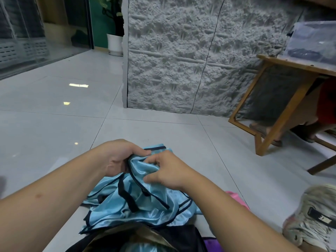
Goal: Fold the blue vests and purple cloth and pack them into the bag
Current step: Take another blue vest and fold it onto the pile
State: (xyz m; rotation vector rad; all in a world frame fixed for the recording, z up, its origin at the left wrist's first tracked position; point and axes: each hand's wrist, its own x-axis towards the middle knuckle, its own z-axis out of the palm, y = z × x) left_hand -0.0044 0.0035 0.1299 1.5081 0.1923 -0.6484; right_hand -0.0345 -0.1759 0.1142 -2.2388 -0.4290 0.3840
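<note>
Indoor premises, most likely an office lobby or a similar commercial interior; a home cannot be ruled out. Floor (54,110) is laid in large glossy pale tiles that reflect ceiling lights. A free-standing partition (181,57) with a grey rough stone-effect surface stands on the tiles ahead. Far left, a glass wall (20,33) runs floor to ceiling, with pale furniture dimly visible behind it. A potted plant (113,24) in a white pot stands beside a green wall at the back. At right, a wooden worktop (283,62) on slanted legs carries a clear plastic box (312,40). A worn shoe (312,215) shows at lower right.
</note>
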